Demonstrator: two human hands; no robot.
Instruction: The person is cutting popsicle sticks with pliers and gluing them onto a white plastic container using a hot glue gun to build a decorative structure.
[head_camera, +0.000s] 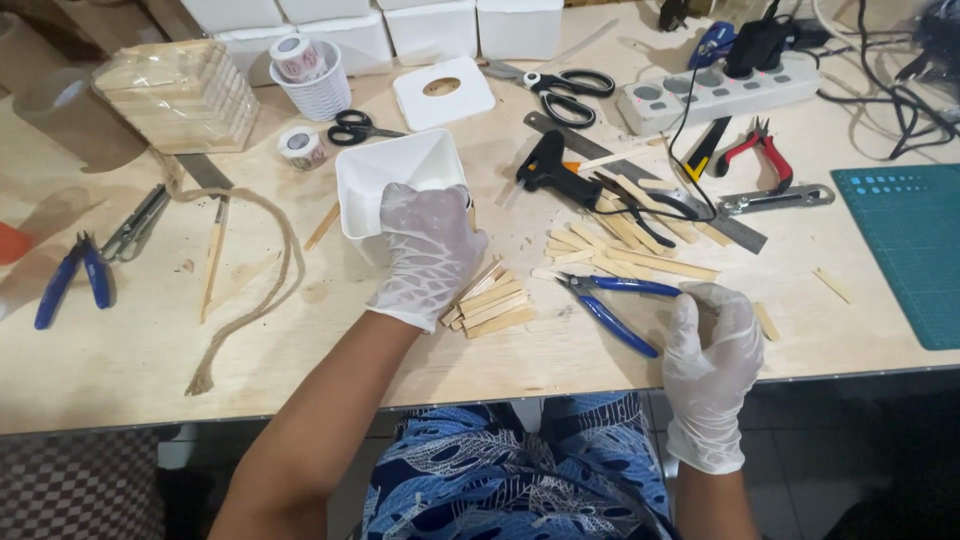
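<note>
Gloved, the left hand (428, 250) is clamped over the near wall of a white square plastic container (395, 180) that lies tipped on the plywood workbench (120, 340). The container looks light, stiff and smooth, so gripping across the rim seems the surest hold. Just beside that hand lies a pile of flat wooden sticks (492, 305), thin and probably easy to snap. Near the table edge, the right hand (712, 340) closes around the handles of blue cutting pliers (610, 300).
</note>
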